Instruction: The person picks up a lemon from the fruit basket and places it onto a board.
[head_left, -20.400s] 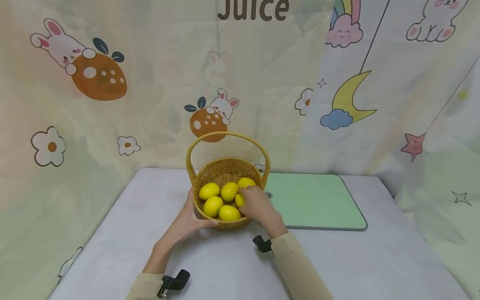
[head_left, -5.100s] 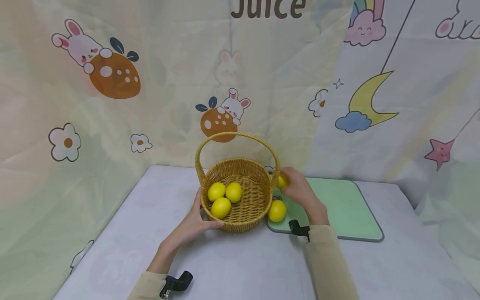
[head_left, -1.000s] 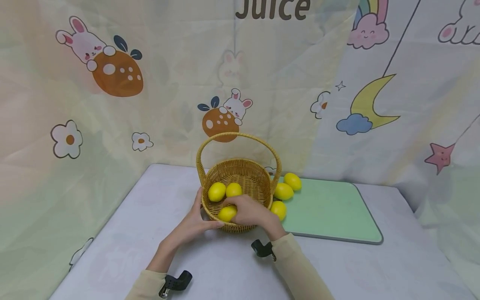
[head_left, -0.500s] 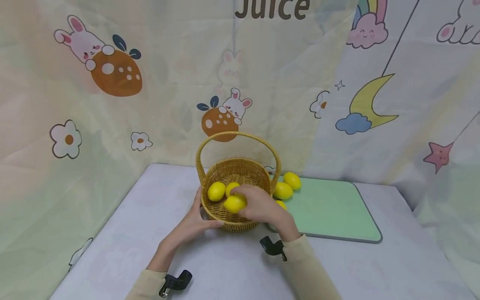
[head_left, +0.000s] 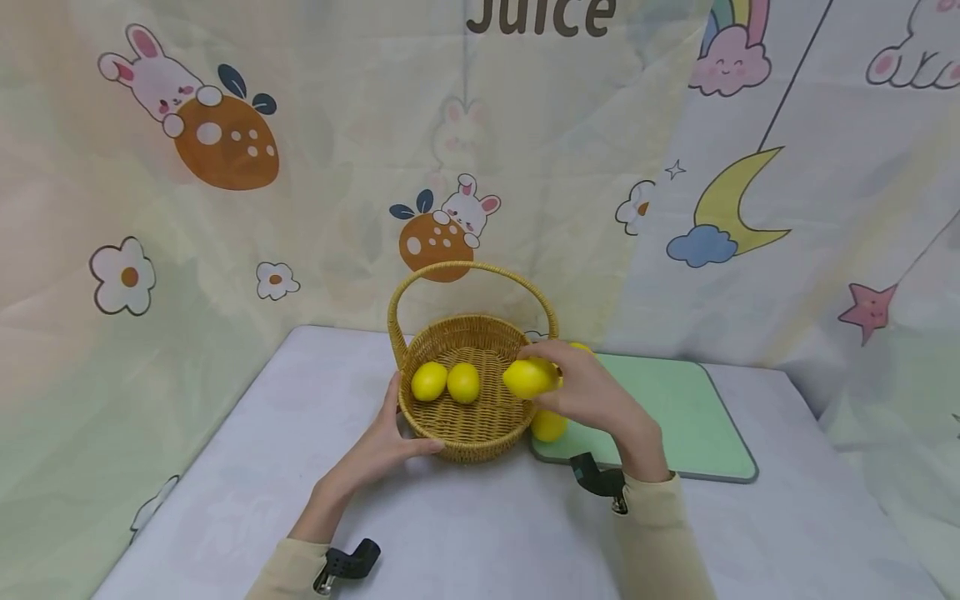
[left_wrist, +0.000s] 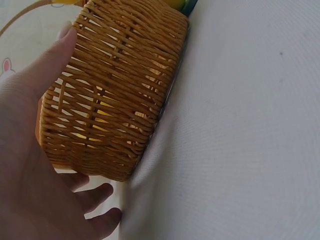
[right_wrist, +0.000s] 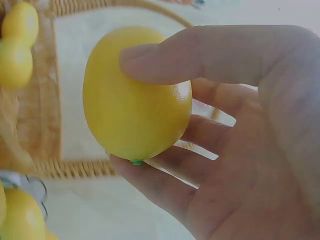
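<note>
staged set: cartoon cloth backdrop

We are counting six lemons, one wicker basket, two hands, one green board, two black wrist devices and one tabletop.

By remote feed I record the basket on the table, left of the board. Two lemons lie inside, toward the left; a third lemon, in the right hand, is at the right rim; others lie at the board's left end.
</note>
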